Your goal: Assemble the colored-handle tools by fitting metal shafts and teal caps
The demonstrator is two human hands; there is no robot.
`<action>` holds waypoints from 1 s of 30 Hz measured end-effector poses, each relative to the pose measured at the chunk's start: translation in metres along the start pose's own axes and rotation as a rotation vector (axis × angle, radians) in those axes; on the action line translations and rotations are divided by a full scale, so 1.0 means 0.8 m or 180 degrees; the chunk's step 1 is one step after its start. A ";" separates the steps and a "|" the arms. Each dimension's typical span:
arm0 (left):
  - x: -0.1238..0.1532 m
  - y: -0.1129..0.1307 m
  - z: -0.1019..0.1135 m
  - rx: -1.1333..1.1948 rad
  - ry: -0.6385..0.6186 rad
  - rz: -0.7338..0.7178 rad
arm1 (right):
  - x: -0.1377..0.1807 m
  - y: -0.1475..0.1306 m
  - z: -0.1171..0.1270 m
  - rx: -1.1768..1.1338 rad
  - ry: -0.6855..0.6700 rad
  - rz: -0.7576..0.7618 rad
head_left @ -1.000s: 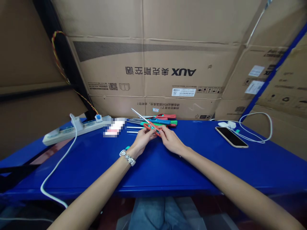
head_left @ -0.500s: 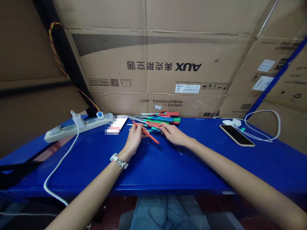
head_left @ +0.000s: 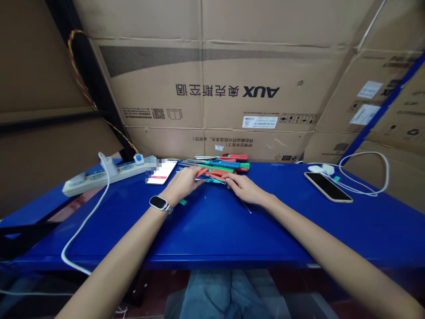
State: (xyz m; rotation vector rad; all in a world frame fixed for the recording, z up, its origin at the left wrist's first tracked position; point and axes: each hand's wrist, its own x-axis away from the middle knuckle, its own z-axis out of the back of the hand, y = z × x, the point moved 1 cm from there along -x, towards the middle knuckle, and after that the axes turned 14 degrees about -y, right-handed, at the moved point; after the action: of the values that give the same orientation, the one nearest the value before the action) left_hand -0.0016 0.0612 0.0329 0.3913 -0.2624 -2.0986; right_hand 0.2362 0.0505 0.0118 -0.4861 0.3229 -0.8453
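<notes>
My left hand (head_left: 184, 182) is closed at the near side of a pile of long-nosed lighters (head_left: 229, 164). A slim red piece (head_left: 202, 172) shows at its fingertips, partly hidden by the fingers. Under that wrist a short green end (head_left: 182, 202) sticks out; I cannot tell what it belongs to. My right hand (head_left: 244, 185) has thumb and fingers pinched at the pile's right front, by the end of a red and silver piece. What exactly it pinches is hidden. Below its palm a thin metal rod (head_left: 247, 208) pokes out over the blue table (head_left: 212, 235).
Left of the pile lies a phone with a lit screen (head_left: 162, 172), beside a white power strip (head_left: 109, 175) with a cable. To the right are a dark-screened phone (head_left: 327, 187) and a coiled white cable (head_left: 381, 177). Cardboard (head_left: 229, 66) walls the back.
My left hand has turned palm down and shifted slightly, and the red piece no longer points out toward me. The green end now shows beneath its wrist. My right hand has barely moved.
</notes>
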 end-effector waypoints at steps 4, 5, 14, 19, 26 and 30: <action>0.004 -0.006 -0.007 -0.0250 -0.0045 -0.0061 | 0.000 0.001 0.000 0.0048 -0.0053 -0.0002; 0.005 -0.009 -0.007 -0.0242 -0.0046 -0.0124 | 0.000 0.001 -0.001 0.0037 -0.0066 0.0037; 0.010 -0.019 -0.004 0.0143 -0.0036 -0.0393 | -0.006 0.015 -0.004 -0.0639 0.0034 0.0239; 0.012 -0.021 -0.007 0.0061 -0.0119 -0.0316 | -0.013 0.024 -0.008 -0.1148 0.0157 0.0193; 0.017 -0.025 -0.009 -0.0021 -0.0359 -0.0329 | -0.013 0.018 -0.009 -0.0826 0.0272 0.0139; 0.019 -0.025 -0.007 0.0043 -0.0414 -0.0306 | -0.010 0.020 -0.006 -0.0866 0.0374 0.0047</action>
State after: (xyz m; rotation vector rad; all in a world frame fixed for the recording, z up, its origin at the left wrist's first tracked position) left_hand -0.0224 0.0587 0.0187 0.2804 -0.3400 -2.2212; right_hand 0.2388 0.0646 -0.0003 -0.6872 0.5536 -0.8210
